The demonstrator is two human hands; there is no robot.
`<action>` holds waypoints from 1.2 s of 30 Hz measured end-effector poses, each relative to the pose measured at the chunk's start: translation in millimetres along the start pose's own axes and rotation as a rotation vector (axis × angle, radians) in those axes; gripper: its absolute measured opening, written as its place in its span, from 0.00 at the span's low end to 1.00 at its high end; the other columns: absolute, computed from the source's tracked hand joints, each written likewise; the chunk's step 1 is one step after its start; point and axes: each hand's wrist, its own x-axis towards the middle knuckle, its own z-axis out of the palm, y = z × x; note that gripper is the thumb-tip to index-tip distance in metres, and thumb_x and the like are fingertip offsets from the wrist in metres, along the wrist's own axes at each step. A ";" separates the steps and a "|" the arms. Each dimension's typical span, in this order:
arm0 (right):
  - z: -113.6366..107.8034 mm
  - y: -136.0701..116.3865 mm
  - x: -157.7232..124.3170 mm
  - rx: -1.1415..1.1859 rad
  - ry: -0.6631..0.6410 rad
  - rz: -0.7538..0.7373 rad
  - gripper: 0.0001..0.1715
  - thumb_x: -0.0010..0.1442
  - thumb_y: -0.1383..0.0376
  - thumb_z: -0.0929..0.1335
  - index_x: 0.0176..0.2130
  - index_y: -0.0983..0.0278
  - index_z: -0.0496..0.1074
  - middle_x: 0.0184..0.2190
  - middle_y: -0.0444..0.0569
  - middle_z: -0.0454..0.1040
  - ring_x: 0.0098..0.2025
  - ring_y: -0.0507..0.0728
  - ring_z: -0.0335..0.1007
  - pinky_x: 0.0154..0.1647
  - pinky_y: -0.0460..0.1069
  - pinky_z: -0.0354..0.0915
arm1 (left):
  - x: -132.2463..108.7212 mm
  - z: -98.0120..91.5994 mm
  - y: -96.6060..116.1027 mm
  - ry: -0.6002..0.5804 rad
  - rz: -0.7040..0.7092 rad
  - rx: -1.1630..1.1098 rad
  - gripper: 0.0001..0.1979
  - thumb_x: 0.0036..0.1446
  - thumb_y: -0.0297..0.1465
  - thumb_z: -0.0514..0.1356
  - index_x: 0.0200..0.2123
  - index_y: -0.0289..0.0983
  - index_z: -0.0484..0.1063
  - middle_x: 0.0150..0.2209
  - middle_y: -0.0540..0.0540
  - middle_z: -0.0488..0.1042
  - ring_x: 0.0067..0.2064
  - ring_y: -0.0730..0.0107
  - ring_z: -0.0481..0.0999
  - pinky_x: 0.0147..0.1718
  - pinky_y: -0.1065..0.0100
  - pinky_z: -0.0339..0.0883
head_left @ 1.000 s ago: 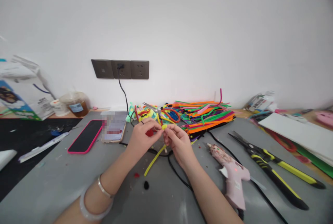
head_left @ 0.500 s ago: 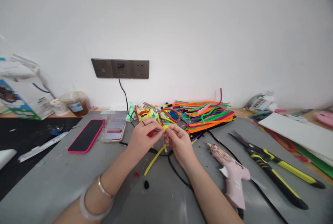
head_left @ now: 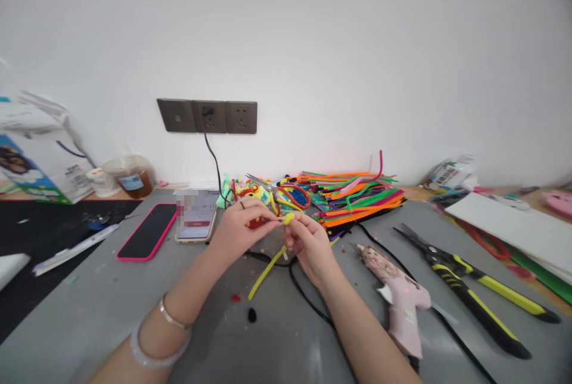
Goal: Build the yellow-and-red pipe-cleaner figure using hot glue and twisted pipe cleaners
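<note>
My left hand (head_left: 239,229) and my right hand (head_left: 307,240) meet over the grey table (head_left: 111,306), both pinched closed. Between their fingertips is a small coiled end of a yellow pipe cleaner (head_left: 289,217); its free tail (head_left: 266,272) hangs down to the table. A red piece (head_left: 252,223) shows inside my left fingers. My left wrist wears two bracelets (head_left: 156,348).
A pile of coloured pipe cleaners (head_left: 355,196) lies just beyond the hands. A pink glue gun (head_left: 397,297) and yellow-black cutters (head_left: 469,286) lie to the right. Two phones (head_left: 149,231) (head_left: 196,223) lie to the left. Wall sockets (head_left: 208,116) with a black cord are behind.
Both hands have shifted slightly; the yellow coil now stands a little higher and further right between the fingertips. Nothing else on the table has moved.
</note>
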 end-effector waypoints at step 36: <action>0.2 2.0 -4.9 -0.062 -0.181 0.095 0.20 0.47 0.52 0.78 0.28 0.63 0.73 0.17 0.38 0.68 0.15 0.46 0.58 0.18 0.43 0.53 | 8.7 -21.5 0.4 -0.231 0.024 -0.175 0.04 0.59 0.29 0.63 0.33 0.36 0.79 0.33 0.46 0.73 0.36 0.70 0.75 0.37 0.69 0.69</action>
